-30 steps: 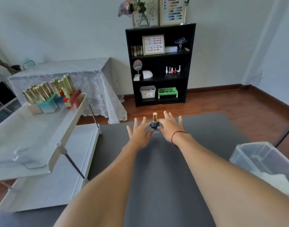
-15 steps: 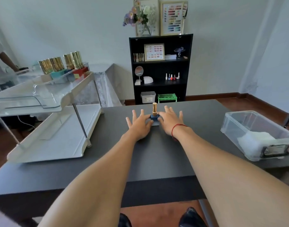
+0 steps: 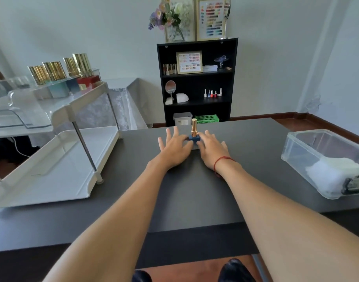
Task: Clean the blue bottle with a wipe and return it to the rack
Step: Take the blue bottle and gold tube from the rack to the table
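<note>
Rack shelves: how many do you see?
2: upper shelf holding gold-capped bottles, lower shelf beneath it on the table; the frame cuts off their left ends.

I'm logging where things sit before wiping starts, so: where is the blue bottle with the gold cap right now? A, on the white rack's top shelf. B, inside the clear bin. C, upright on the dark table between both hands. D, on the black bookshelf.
C: the blue bottle stands upright on the dark table, with the left hand and right hand spread flat on either side.
</note>
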`<state>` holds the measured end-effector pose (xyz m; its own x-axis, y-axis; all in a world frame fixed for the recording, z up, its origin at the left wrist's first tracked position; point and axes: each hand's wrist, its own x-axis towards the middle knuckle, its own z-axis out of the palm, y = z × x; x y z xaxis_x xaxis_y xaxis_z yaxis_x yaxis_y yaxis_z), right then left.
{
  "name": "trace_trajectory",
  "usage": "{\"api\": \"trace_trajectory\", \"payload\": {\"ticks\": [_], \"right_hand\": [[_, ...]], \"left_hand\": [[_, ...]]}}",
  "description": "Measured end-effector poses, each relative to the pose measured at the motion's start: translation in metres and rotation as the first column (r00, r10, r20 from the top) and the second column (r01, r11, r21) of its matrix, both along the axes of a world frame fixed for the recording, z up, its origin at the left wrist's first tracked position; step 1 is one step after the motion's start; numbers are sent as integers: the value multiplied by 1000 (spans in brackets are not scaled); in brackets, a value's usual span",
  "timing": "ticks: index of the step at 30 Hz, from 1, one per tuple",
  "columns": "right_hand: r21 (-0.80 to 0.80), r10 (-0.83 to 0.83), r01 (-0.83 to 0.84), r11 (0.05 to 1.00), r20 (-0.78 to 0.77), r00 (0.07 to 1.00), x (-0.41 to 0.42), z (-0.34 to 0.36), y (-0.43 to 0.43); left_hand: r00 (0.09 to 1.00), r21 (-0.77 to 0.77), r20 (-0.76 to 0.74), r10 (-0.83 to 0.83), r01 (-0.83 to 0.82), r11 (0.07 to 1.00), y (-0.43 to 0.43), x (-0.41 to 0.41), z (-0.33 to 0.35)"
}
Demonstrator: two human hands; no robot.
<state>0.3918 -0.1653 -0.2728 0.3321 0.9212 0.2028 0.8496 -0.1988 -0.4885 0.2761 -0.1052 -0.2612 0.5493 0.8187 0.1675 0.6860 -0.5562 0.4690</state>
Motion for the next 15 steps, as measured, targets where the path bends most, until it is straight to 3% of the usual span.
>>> {"api": "trace_trajectory", "payload": {"ticks": [6,15], "right_hand": [[21,7,-6,1000,-41,999,0,0,-3],[14,-2,2,1000,-45,999,-1,0,-3]], "left_hand": [[979,26,200,-35,30,999,-1,10,-1],[948,-23,301,-102,114,993,0,10,3]]}}
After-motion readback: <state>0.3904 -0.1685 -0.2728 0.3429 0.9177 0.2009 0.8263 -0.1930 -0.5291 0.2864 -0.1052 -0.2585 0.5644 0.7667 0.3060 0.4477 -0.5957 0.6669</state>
